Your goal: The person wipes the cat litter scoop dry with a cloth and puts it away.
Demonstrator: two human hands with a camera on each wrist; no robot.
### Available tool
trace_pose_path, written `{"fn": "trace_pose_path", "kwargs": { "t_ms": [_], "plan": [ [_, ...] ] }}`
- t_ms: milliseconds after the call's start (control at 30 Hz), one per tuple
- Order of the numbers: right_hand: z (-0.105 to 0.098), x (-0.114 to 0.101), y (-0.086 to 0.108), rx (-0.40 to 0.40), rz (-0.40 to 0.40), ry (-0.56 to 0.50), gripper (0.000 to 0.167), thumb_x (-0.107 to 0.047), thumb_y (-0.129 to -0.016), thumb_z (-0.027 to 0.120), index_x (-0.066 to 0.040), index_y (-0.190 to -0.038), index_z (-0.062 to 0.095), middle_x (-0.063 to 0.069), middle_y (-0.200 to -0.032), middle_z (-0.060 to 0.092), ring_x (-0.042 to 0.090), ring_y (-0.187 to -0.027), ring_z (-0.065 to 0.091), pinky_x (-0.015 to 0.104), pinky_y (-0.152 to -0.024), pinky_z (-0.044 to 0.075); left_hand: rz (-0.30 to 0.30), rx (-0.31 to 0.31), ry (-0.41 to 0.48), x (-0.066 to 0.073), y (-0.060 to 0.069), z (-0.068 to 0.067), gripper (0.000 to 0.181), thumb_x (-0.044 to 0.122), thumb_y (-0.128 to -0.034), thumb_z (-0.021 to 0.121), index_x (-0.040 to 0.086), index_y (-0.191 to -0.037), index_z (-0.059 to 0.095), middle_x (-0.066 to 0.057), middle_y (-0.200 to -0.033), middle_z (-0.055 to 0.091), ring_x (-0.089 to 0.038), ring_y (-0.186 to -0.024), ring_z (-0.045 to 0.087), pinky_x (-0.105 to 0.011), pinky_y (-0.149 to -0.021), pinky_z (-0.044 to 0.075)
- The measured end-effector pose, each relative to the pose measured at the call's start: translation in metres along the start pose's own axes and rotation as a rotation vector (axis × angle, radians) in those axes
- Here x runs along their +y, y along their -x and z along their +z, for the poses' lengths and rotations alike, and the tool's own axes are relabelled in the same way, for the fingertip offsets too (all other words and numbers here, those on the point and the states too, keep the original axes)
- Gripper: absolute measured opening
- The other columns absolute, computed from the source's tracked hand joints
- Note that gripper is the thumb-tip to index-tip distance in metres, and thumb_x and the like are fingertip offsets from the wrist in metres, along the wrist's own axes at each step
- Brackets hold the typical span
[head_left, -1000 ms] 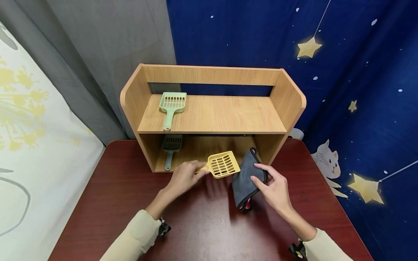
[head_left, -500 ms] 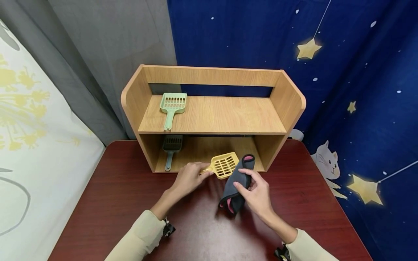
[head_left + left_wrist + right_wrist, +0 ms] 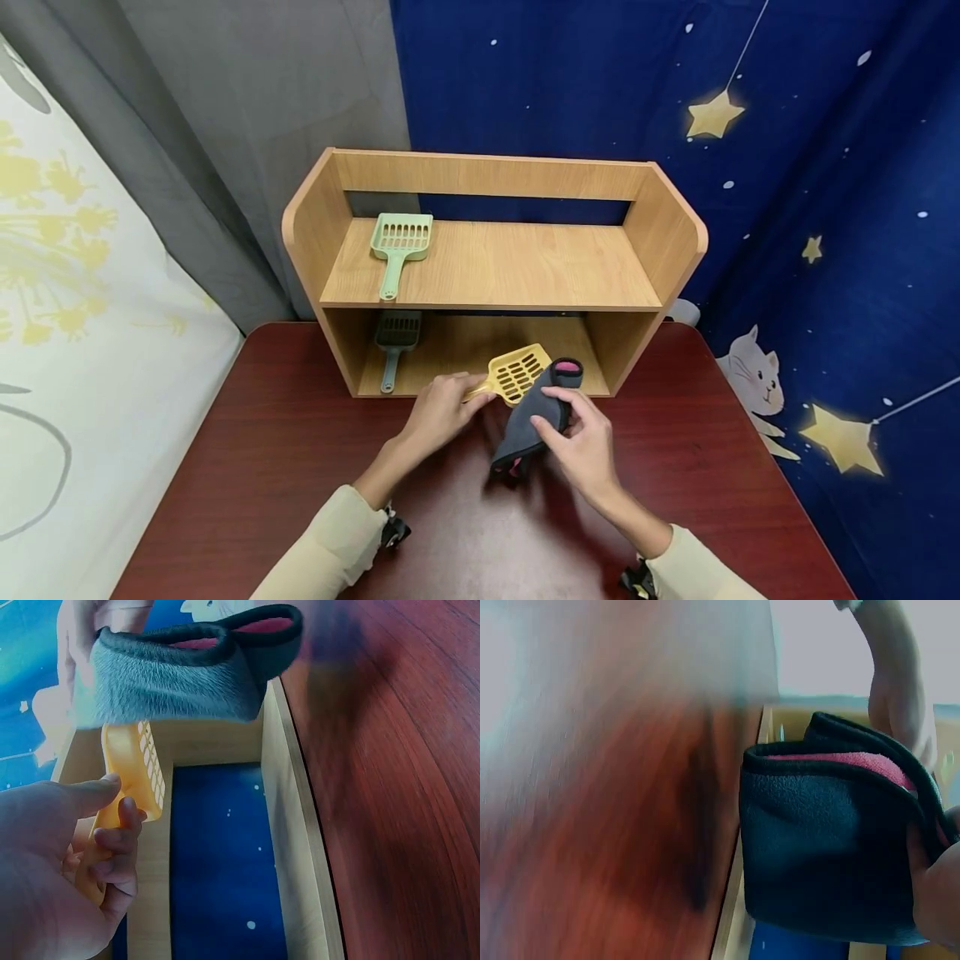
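My left hand [image 3: 438,412] grips the handle of a yellow slotted litter scoop [image 3: 516,372], held up in front of the shelf's lower level. A folded cleaning cloth [image 3: 527,423], dark grey with black edging and a pink inner side, is pinched between the thumb and fingers of my right hand [image 3: 585,446]. In the head view the cloth overlaps the right edge of the scoop's head and hides part of it. The left wrist view has the cloth [image 3: 176,679] at the far end of the scoop [image 3: 127,761]; whether they touch is hard to tell.
A two-level wooden shelf [image 3: 487,306] stands on the dark red table [image 3: 277,467]. On its upper level lies a pale green litter scoop [image 3: 401,237]; a dark grey-green scoop [image 3: 397,332] lies below it on the lower level. Curtains hang behind.
My right hand has moved left with the cloth, bringing it over the right edge of the yellow scoop. My left hand has shifted slightly right, still gripping the scoop.
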State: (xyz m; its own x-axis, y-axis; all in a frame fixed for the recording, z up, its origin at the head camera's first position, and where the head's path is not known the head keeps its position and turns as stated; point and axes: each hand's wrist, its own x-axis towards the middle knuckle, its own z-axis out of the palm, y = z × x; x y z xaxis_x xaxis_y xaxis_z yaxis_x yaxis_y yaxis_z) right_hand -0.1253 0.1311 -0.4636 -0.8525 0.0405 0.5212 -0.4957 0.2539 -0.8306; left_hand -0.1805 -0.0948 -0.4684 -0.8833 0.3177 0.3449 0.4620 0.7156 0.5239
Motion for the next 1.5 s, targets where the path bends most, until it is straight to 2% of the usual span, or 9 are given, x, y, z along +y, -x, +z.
{"fn": "trace_pose_path", "kwargs": {
  "t_ms": [167,333,533,733,833,1033,1233,1300,1500],
  "plan": [
    [-0.02,0.026,-0.01,0.053,0.05,-0.017,0.047,0.018,-0.078,0.084,0.0,-0.12,0.075,0.02,-0.107,0.072,0.006,-0.076,0.068,0.016,-0.061,0.055,0.019,0.022,0.029,-0.005,0.004,-0.004,0.034,0.023,-0.0962,0.08,0.004,-0.125,0.078,-0.01,-0.103,0.079,-0.022,-0.079,0.071,-0.037,-0.065,0.053],
    [-0.022,0.029,-0.013,0.022,0.029,-0.075,0.046,0.015,-0.081,0.083,0.0,-0.123,0.074,0.021,-0.11,0.071,0.008,-0.082,0.072,0.019,-0.064,0.058,0.02,0.033,0.044,-0.005,0.005,-0.004,0.031,0.022,-0.0954,0.08,0.005,-0.122,0.08,-0.008,-0.097,0.078,-0.018,-0.075,0.067,-0.034,-0.063,0.051],
    [0.001,0.015,-0.004,-0.026,0.026,-0.061,0.045,0.015,-0.079,0.084,0.0,-0.121,0.074,0.019,-0.111,0.072,0.008,-0.078,0.068,0.019,-0.062,0.056,-0.006,0.03,0.034,0.0,0.002,0.001,0.029,0.024,-0.097,0.079,0.009,-0.121,0.08,-0.002,-0.089,0.075,-0.01,-0.068,0.054,-0.029,-0.059,0.044],
    [0.017,-0.013,0.003,-0.073,-0.067,0.03,0.043,0.016,-0.074,0.086,0.004,-0.113,0.074,0.018,-0.103,0.071,0.003,-0.055,0.051,0.019,-0.049,0.046,-0.033,0.017,0.044,0.006,-0.001,0.004,0.029,0.027,-0.0989,0.077,0.011,-0.123,0.08,-0.004,-0.098,0.078,-0.011,-0.07,0.057,-0.028,-0.06,0.044],
    [0.016,-0.021,0.002,-0.065,-0.093,0.041,0.042,0.016,-0.073,0.086,0.004,-0.111,0.074,0.017,-0.102,0.072,0.003,-0.056,0.052,0.019,-0.05,0.047,-0.035,0.018,0.047,0.007,-0.001,0.005,0.03,0.027,-0.0987,0.077,0.01,-0.124,0.08,-0.006,-0.102,0.079,-0.013,-0.073,0.06,-0.029,-0.061,0.046],
    [0.001,-0.014,-0.006,-0.01,-0.054,0.068,0.041,0.018,-0.073,0.086,0.005,-0.111,0.075,0.018,-0.098,0.072,0.005,-0.06,0.059,0.017,-0.054,0.051,-0.035,0.027,0.058,0.006,0.001,0.004,0.033,0.025,-0.097,0.079,0.008,-0.124,0.079,-0.007,-0.098,0.078,-0.011,-0.068,0.056,-0.029,-0.06,0.046],
    [-0.027,0.024,-0.019,0.046,0.043,0.098,0.044,0.015,-0.076,0.087,-0.001,-0.116,0.077,0.018,-0.093,0.072,0.001,-0.063,0.061,0.013,-0.056,0.05,-0.037,0.027,0.073,0.004,0.004,0.002,0.032,0.024,-0.0959,0.08,0.007,-0.122,0.08,-0.008,-0.101,0.079,-0.011,-0.071,0.058,-0.03,-0.062,0.049],
    [-0.036,0.032,-0.023,0.036,0.072,0.056,0.045,0.014,-0.078,0.086,-0.002,-0.119,0.076,0.02,-0.101,0.074,0.002,-0.072,0.067,0.015,-0.061,0.054,-0.04,0.025,0.083,0.003,0.005,0.001,0.031,0.024,-0.0958,0.08,0.006,-0.122,0.08,-0.008,-0.104,0.079,-0.011,-0.074,0.06,-0.03,-0.064,0.05],
    [-0.055,0.036,-0.031,-0.037,0.12,-0.041,0.044,0.011,-0.083,0.084,-0.001,-0.124,0.073,0.026,-0.105,0.075,0.005,-0.083,0.073,0.02,-0.069,0.059,-0.044,0.016,0.102,0.002,0.007,0.0,0.031,0.022,-0.0953,0.081,0.005,-0.121,0.08,-0.007,-0.099,0.078,-0.01,-0.072,0.058,-0.027,-0.063,0.049]
  ]
}}
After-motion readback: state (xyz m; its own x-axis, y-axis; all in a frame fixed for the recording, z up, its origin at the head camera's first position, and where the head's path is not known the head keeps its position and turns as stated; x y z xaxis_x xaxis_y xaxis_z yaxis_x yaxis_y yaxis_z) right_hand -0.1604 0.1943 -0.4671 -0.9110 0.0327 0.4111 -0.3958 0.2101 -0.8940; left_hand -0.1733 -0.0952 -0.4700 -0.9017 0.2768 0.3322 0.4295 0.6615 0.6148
